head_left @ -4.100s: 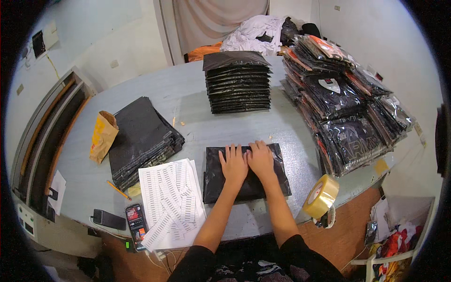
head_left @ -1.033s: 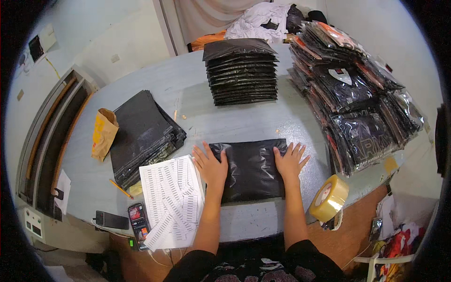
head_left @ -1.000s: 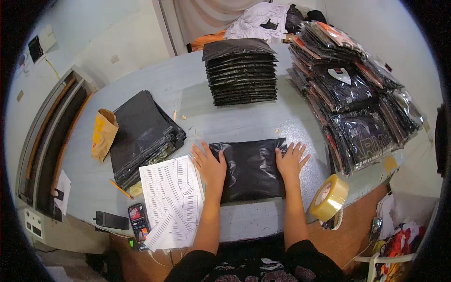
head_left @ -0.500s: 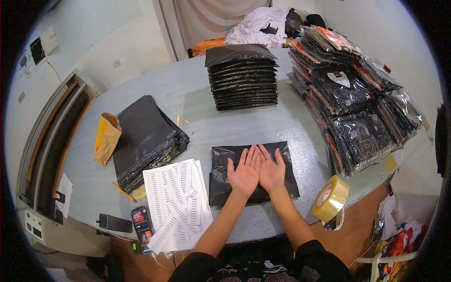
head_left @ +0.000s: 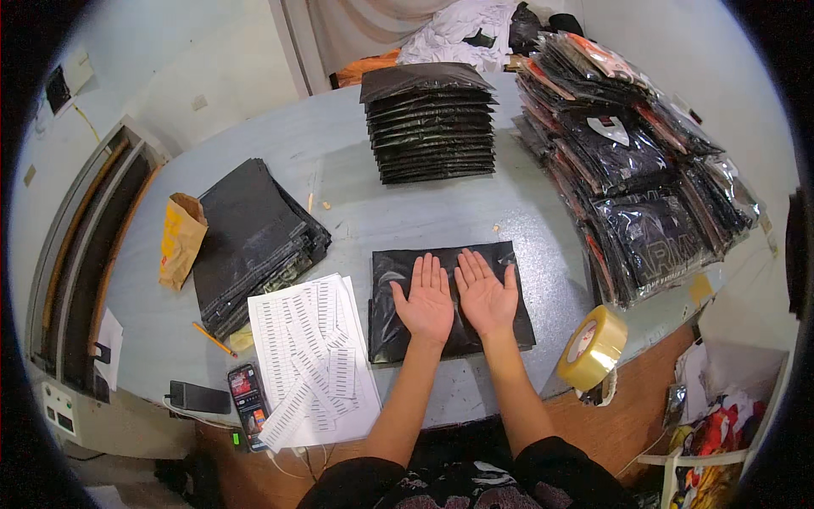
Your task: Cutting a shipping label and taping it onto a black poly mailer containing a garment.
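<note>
Both my hands are over a black plastic package point(head_left: 459, 339) at the front middle of the table, palms turned up and fingers stretched out. My left hand point(head_left: 426, 299) is on its left half and my right hand point(head_left: 487, 295) on its right half, a small gap between them, both holding nothing. Left of the package lie white sheets point(head_left: 280, 327) with loose printed label strips on top. A roll of clear yellowish tape point(head_left: 592, 348) stands to its right at the table edge. Behind it rises a tall stack of black packages point(head_left: 431, 136).
A pile of bagged garments point(head_left: 632, 148) covers the table's right. At left are flat black bags point(head_left: 250, 216), a paper bag point(head_left: 178, 246), a pencil point(head_left: 208, 338), a phone point(head_left: 248, 399) and a black power block point(head_left: 199, 397). Clothing point(head_left: 445, 34) is heaped beyond the table point(head_left: 305, 165).
My hands have gone from palms down, first pressing the package and then at its two sides, to palms up over its middle, and have since parted slightly.
</note>
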`<act>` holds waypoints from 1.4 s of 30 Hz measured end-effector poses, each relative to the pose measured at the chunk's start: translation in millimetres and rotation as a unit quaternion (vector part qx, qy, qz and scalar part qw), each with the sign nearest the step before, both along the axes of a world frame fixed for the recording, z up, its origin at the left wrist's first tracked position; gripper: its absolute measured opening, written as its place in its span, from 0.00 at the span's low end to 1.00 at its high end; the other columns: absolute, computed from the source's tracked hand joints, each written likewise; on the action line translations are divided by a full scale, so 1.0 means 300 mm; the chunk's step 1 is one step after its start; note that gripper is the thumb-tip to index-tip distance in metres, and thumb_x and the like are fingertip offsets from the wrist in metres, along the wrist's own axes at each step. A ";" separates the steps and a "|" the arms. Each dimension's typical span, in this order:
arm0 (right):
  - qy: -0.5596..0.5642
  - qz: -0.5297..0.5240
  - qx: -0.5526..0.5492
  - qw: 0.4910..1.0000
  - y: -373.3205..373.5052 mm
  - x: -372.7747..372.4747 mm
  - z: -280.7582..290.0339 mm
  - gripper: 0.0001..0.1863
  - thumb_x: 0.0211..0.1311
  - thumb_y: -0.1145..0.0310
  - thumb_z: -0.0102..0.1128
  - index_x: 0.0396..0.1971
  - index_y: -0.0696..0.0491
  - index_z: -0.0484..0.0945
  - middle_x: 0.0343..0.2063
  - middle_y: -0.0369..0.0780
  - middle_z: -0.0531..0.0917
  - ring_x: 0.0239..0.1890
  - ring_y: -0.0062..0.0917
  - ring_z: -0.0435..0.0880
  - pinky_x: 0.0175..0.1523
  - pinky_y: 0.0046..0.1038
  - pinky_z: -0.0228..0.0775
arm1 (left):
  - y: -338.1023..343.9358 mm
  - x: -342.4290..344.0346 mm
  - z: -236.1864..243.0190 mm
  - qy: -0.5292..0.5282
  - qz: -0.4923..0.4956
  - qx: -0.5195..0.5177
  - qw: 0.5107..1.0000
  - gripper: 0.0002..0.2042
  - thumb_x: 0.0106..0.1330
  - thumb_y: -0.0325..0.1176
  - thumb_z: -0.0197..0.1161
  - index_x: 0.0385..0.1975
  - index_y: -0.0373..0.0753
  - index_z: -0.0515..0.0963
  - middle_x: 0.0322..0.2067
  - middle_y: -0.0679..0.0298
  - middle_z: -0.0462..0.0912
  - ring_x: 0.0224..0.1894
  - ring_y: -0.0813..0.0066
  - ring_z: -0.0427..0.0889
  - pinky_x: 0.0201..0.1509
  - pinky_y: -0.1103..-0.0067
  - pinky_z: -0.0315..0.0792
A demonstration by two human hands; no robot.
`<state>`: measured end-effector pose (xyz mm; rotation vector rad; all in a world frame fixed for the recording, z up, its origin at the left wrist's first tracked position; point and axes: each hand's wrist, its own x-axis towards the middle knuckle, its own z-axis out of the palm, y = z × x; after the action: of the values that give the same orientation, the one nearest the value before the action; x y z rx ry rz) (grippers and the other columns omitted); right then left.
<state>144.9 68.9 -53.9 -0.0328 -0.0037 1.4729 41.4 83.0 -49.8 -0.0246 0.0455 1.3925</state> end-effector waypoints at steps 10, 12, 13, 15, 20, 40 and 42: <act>-0.033 -0.019 -0.029 0.999 -0.018 0.058 -0.002 0.36 0.61 0.46 0.35 0.57 0.64 0.50 0.58 0.48 0.58 0.61 0.33 0.54 0.64 0.34 0.44 | 0.018 -0.079 -0.032 -0.010 0.016 -0.001 1.000 0.31 0.65 0.52 0.33 0.59 0.31 0.49 0.60 0.54 0.53 0.63 0.65 0.52 0.65 0.72 0.48; -0.020 -0.020 -0.018 0.999 -0.021 0.062 -0.002 0.36 0.62 0.46 0.34 0.56 0.65 0.51 0.57 0.49 0.59 0.61 0.34 0.56 0.64 0.34 0.45 | 0.016 -0.084 -0.032 -0.028 0.023 -0.007 0.999 0.31 0.66 0.51 0.31 0.59 0.30 0.49 0.60 0.53 0.53 0.63 0.64 0.52 0.65 0.71 0.49; -0.020 -0.019 -0.018 0.999 -0.022 0.064 -0.005 0.36 0.62 0.46 0.34 0.56 0.65 0.51 0.57 0.49 0.59 0.61 0.34 0.56 0.64 0.34 0.45 | 0.016 -0.092 -0.031 -0.036 0.025 -0.008 0.999 0.31 0.65 0.52 0.32 0.59 0.30 0.49 0.60 0.53 0.53 0.63 0.65 0.52 0.65 0.71 0.49; 0.007 -0.018 0.005 1.000 -0.022 0.075 -0.014 0.37 0.62 0.46 0.34 0.56 0.66 0.50 0.57 0.49 0.58 0.61 0.34 0.55 0.64 0.34 0.45 | 0.019 -0.101 -0.034 -0.045 0.026 -0.008 0.999 0.32 0.65 0.52 0.33 0.58 0.30 0.49 0.60 0.54 0.53 0.63 0.65 0.52 0.65 0.72 0.48; 0.043 -0.054 -0.015 0.998 -0.038 0.115 -0.014 0.36 0.61 0.47 0.36 0.56 0.66 0.50 0.58 0.49 0.57 0.62 0.34 0.53 0.65 0.35 0.44 | 0.026 -0.134 -0.044 -0.072 0.034 -0.023 0.997 0.30 0.65 0.51 0.32 0.58 0.30 0.50 0.60 0.54 0.54 0.63 0.65 0.52 0.65 0.71 0.48; -0.030 -0.015 -0.016 0.999 -0.206 -0.025 0.038 0.25 0.64 0.60 0.37 0.55 0.60 0.55 0.57 0.47 0.59 0.61 0.35 0.56 0.64 0.34 0.48 | -0.161 -0.041 0.008 -0.038 0.002 0.009 0.999 0.29 0.63 0.47 0.42 0.58 0.33 0.52 0.60 0.57 0.54 0.64 0.67 0.51 0.65 0.73 0.48; -0.057 -0.025 -0.012 0.998 -0.220 -0.011 0.027 0.24 0.64 0.61 0.37 0.55 0.61 0.56 0.56 0.48 0.60 0.60 0.35 0.57 0.63 0.34 0.49 | -0.164 -0.065 0.002 -0.021 0.022 0.007 1.000 0.29 0.64 0.47 0.42 0.58 0.33 0.52 0.60 0.56 0.55 0.63 0.67 0.51 0.65 0.73 0.49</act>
<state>141.6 2.8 -45.8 -0.1357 -0.0775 1.4199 21.9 33.8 -49.2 -0.0435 0.0016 1.4362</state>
